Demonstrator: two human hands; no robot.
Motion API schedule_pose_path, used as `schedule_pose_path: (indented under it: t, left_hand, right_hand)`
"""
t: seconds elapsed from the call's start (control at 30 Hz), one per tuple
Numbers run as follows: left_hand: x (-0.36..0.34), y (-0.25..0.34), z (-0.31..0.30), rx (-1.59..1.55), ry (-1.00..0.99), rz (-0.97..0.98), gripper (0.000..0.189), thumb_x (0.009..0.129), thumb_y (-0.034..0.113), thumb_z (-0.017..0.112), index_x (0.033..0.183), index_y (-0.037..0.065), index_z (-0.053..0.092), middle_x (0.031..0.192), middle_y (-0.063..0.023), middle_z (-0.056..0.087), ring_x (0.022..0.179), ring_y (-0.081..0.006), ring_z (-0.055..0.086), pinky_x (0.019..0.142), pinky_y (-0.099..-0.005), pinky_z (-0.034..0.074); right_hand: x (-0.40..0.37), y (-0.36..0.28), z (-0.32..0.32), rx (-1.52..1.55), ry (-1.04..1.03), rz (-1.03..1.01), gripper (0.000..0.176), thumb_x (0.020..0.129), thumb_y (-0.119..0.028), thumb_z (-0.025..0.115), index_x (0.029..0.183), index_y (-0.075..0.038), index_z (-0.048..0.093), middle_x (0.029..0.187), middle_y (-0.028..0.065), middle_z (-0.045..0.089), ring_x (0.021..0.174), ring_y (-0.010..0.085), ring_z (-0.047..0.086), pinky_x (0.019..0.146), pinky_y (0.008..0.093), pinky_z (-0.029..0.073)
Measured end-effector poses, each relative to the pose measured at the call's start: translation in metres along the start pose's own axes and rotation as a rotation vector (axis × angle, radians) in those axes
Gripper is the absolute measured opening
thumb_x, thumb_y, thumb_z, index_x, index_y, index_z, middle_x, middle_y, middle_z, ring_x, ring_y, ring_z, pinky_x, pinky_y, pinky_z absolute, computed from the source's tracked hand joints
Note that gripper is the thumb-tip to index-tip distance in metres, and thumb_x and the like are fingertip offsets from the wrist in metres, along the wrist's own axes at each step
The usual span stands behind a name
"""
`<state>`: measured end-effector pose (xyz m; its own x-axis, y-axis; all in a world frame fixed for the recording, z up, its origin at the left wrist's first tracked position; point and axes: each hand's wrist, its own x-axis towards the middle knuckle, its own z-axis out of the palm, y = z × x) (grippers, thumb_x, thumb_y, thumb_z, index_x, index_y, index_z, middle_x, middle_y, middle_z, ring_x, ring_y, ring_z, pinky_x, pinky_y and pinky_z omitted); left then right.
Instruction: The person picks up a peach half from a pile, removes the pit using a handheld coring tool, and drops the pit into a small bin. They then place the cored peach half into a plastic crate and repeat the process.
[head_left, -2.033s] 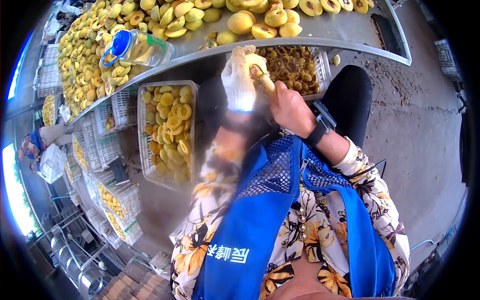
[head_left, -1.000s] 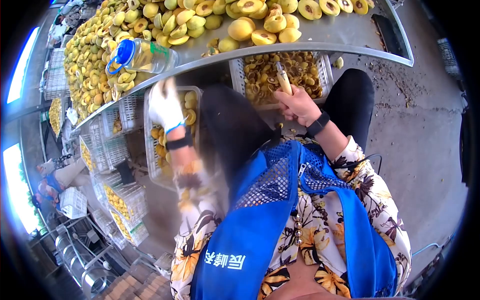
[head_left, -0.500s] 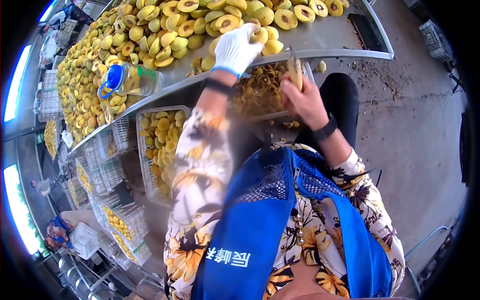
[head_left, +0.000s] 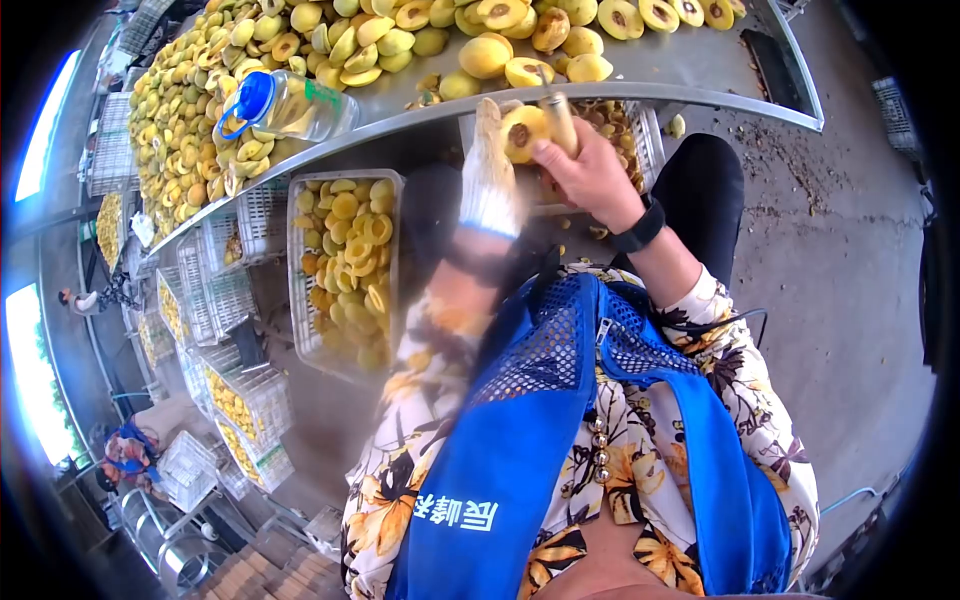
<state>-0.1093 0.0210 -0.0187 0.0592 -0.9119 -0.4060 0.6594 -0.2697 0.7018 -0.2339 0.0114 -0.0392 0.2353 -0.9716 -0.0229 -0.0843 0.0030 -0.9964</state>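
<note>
My left hand [head_left: 487, 180], in a white knit glove, holds a halved yellow fruit [head_left: 523, 134] that looks like a peach, its cut face and brown pit towards me. In my bare right hand [head_left: 597, 178] is a small knife-like tool [head_left: 562, 124] with a pale wooden handle and a short metal tip pointing up. The two hands meet just in front of the table edge, and the right thumb is against or very near the fruit. More halved fruits [head_left: 530, 72] lie on the metal table beyond them. Below the hands stands a crate [head_left: 652, 150] of brown-yellow scraps.
The metal table's raised rim [head_left: 690, 95] runs across in front of me. A clear bottle [head_left: 315, 108] with a blue cap lies among the fruit. A crate [head_left: 297, 290] of hollowed halves stands at left. Stacked crates [head_left: 262, 400] and a person [head_left: 130, 450] are farther left.
My left hand has come back from the fruit pile with a half in it, down to my right hand. The right hand with the tool has moved slightly left.
</note>
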Motion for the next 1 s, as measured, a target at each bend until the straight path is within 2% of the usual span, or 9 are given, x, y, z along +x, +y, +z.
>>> schedule_pose_path:
  t: [0.03,0.17,0.3,0.4,0.6,0.7,0.8,0.9,1.0]
  left_hand:
    - [0.000,-0.002,-0.002,0.026,-0.010,0.080,0.045,0.092,0.045,0.046,0.111,0.006,0.055,0.106,-0.0077,0.058,0.095,-0.0196,0.055,0.084,-0.0330,0.046]
    - [0.019,-0.008,-0.009,0.004,0.174,0.171,0.041,0.094,0.042,0.044,0.103,0.004,0.057,0.094,-0.0057,0.059,0.084,-0.0177,0.056,0.076,-0.0296,0.048]
    - [0.012,-0.007,-0.001,0.252,0.144,0.398,0.040,0.095,0.038,0.043,0.102,0.002,0.058,0.092,-0.0061,0.060,0.081,-0.0141,0.056,0.074,-0.0262,0.047]
    - [0.012,-0.018,-0.004,0.318,0.054,0.570,0.038,0.096,0.035,0.042,0.102,0.001,0.058,0.094,-0.0052,0.060,0.083,-0.0126,0.056,0.074,-0.0257,0.046]
    - [0.011,-0.023,-0.001,0.383,0.106,0.655,0.041,0.095,0.036,0.043,0.098,-0.002,0.060,0.089,-0.0058,0.062,0.075,-0.0125,0.057,0.067,-0.0232,0.047]
    - [0.004,-0.002,0.009,0.305,0.248,0.315,0.045,0.093,0.039,0.047,0.090,-0.003,0.061,0.080,-0.0090,0.063,0.064,-0.0152,0.058,0.057,-0.0223,0.047]
    - [0.018,0.004,-0.003,0.264,0.118,0.120,0.047,0.090,0.043,0.049,0.083,-0.002,0.061,0.071,-0.0115,0.062,0.055,-0.0180,0.058,0.050,-0.0223,0.046]
    - [0.022,0.011,-0.005,0.312,-0.003,0.008,0.045,0.089,0.043,0.050,0.082,-0.001,0.059,0.073,-0.0138,0.061,0.061,-0.0194,0.059,0.052,-0.0267,0.048]
    - [0.008,0.020,-0.003,0.215,-0.066,-0.070,0.040,0.089,0.041,0.051,0.087,0.001,0.057,0.076,-0.0140,0.062,0.066,-0.0203,0.060,0.055,-0.0298,0.049]
  right_hand:
    - [-0.001,0.002,0.007,-0.241,0.108,-0.096,0.038,0.086,-0.029,0.059,0.108,0.000,0.048,0.071,0.0112,0.061,0.055,0.0211,0.059,0.051,0.0331,0.046]
    - [-0.021,-0.019,-0.001,-0.472,0.028,0.019,0.031,0.081,-0.023,0.061,0.097,0.001,0.048,0.073,0.0272,0.058,0.075,0.0456,0.057,0.063,0.0470,0.045]
    - [-0.036,-0.034,0.003,-0.681,-0.117,-0.048,0.026,0.082,-0.016,0.057,0.096,0.001,0.044,0.071,0.0277,0.057,0.071,0.0448,0.057,0.061,0.0489,0.044]
    - [-0.038,-0.021,0.004,-0.525,-0.057,-0.018,0.023,0.082,-0.013,0.055,0.093,0.002,0.042,0.069,0.0282,0.056,0.069,0.0449,0.056,0.059,0.0494,0.044]
    - [-0.045,-0.021,0.009,-0.481,-0.054,0.045,0.019,0.079,-0.007,0.051,0.090,0.005,0.041,0.066,0.0280,0.056,0.067,0.0450,0.056,0.059,0.0498,0.043]
    - [-0.050,-0.018,0.011,-0.512,-0.138,0.115,0.018,0.078,-0.006,0.050,0.089,0.005,0.042,0.065,0.0279,0.055,0.067,0.0449,0.057,0.059,0.0482,0.044]
    - [-0.050,-0.013,0.012,-0.413,-0.214,0.175,0.016,0.077,-0.006,0.050,0.088,0.005,0.043,0.068,0.0284,0.056,0.068,0.0464,0.056,0.060,0.0466,0.045]
    - [-0.048,-0.003,0.014,-0.444,-0.194,0.134,0.017,0.077,-0.007,0.050,0.088,0.005,0.045,0.066,0.0233,0.057,0.061,0.0392,0.059,0.058,0.0424,0.046]
    - [-0.044,-0.001,0.011,-0.291,-0.264,0.155,0.016,0.079,-0.008,0.052,0.088,0.004,0.046,0.063,0.0134,0.057,0.055,0.0249,0.058,0.054,0.0366,0.046]
